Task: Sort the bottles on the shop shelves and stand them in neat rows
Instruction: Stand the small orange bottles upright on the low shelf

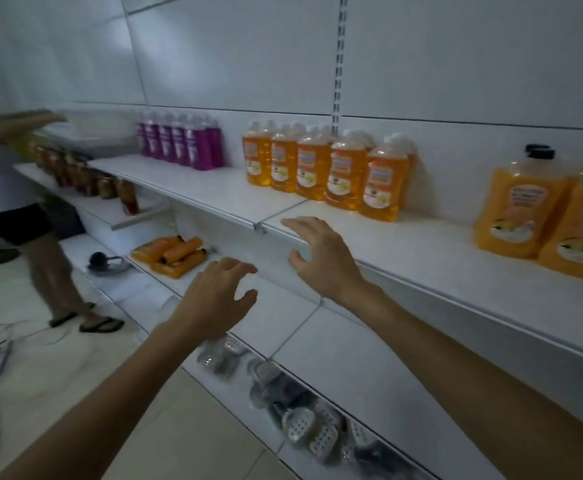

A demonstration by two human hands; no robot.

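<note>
Head view showed my left grip (pixel 214 299) and right grip (pixel 321 258) both empty, fingers spread; the orange bottles (pixel 170 256) lay flat on the lower shelf (pixel 155 285), axes roughly front to back, my left grip nearer, to their right.

Bottles standing in groups on the upper shelf, more lying loose below

On the upper shelf (pixel 214 192), the purple bottles (pixel 179 143) are standing upright in a tight row against the back wall at the left. Well apart to their right, the orange bottles (pixel 324 168) with white caps are standing 2 deep, 5 showing in front, the row running at a slant out towards the shelf edge. Further right, the large orange jugs (pixel 543 216) with black caps are standing close together. On the lower shelf (pixel 335 348), a small heap of orange bottles (pixel 172 254) with dark caps is lying on its sides, stacked unevenly.
</note>
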